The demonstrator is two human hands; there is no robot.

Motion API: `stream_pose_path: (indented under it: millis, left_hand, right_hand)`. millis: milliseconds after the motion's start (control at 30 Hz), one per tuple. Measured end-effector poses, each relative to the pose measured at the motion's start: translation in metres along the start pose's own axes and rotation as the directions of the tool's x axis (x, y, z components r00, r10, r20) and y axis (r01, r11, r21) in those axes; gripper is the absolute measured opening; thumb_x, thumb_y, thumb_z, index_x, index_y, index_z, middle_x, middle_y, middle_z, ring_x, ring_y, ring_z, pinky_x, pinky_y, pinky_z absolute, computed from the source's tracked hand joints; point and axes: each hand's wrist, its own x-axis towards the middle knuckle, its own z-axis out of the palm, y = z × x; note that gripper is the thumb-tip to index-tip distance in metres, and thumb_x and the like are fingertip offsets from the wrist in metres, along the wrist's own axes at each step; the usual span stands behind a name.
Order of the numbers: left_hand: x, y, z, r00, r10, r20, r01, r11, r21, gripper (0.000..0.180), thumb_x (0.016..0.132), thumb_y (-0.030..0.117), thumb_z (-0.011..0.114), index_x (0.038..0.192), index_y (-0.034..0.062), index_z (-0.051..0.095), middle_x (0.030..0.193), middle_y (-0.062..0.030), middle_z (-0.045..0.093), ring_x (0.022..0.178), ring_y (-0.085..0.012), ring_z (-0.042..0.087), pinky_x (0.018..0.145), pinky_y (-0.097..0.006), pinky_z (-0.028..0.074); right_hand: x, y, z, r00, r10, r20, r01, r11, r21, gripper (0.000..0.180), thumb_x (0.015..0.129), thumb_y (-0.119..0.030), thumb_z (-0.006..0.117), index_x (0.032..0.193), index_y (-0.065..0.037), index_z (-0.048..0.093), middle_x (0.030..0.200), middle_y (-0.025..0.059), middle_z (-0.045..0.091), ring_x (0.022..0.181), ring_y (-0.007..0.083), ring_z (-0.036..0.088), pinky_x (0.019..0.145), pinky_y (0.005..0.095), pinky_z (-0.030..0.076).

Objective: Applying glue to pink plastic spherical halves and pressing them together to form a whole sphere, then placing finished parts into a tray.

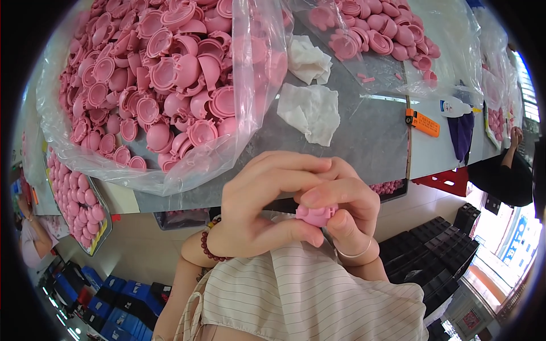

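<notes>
Pink plastic piece (316,215): small and rounded, held in the grip above the lap, just off the near edge of the table; partly covered by fingers.
Left hand (256,203): closed in on the piece, thumb at its lower side, fingers arched over toward the other hand; some contact is hidden.
Right hand (357,200): pinching narrowly, a finger over the top of the piece, thumb at its right side.
Beaded bracelet (208,243): on the wrist left of the grip.
Grey table (378,128): directly ahead of the grip.
Clear bag (185,181): ahead and left, wide open, heaped with pink shells.
White cloths (313,113): two crumpled pieces straight ahead, near each other.
Second clear plastic (455,31): farther ahead and right, with more pink parts.
Orange tool (424,123): right and ahead, near a white bottle (454,108).
Tray (106,213): well left of the grip, filled with pink pieces.
Black crates (432,250): right of the grip, lower down.
</notes>
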Motion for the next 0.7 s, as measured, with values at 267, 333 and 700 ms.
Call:
stream_pose_path:
  millis: [267,333,700]
  left_hand:
    - [-0.005,0.005,-0.003,0.998,0.062,0.024,-0.066,0.960,0.273,0.051,0.055,0.028,0.076,0.091,-0.0034,0.058,0.088,-0.0148,0.055,0.075,-0.0201,0.053,0.062,-0.026,0.041]
    - [-0.005,0.004,-0.005,0.998,0.063,0.002,-0.063,0.981,0.184,0.050,0.054,0.025,0.078,0.091,-0.0033,0.058,0.087,-0.0150,0.056,0.075,-0.0202,0.053,0.062,-0.026,0.042]
    - [-0.015,0.003,-0.014,0.993,0.065,-0.100,-0.073,0.994,-0.079,0.042,0.054,0.009,0.078,0.089,-0.0031,0.057,0.082,-0.0140,0.060,0.076,-0.0240,0.058,0.067,-0.031,0.046]
  right_hand:
    - [-0.008,0.000,-0.010,0.970,-0.127,-0.207,0.090,0.980,-0.180,0.046,0.080,-0.033,0.052,0.104,0.006,0.046,0.086,0.0146,0.054,0.067,0.0179,0.050,0.067,0.0299,0.040]
    - [-0.004,0.002,-0.030,0.846,-0.349,-0.402,0.130,0.867,-0.481,0.050,0.086,-0.040,0.038,0.109,0.004,0.041,0.074,0.0087,0.047,0.069,0.0157,0.044,0.059,0.0270,0.036]
    - [0.017,-0.019,-0.160,0.683,-0.459,-0.569,-0.291,0.544,-0.787,0.055,0.075,-0.017,0.062,0.119,0.003,0.035,0.103,0.0131,0.051,0.088,0.0145,0.049,0.073,0.0243,0.039]
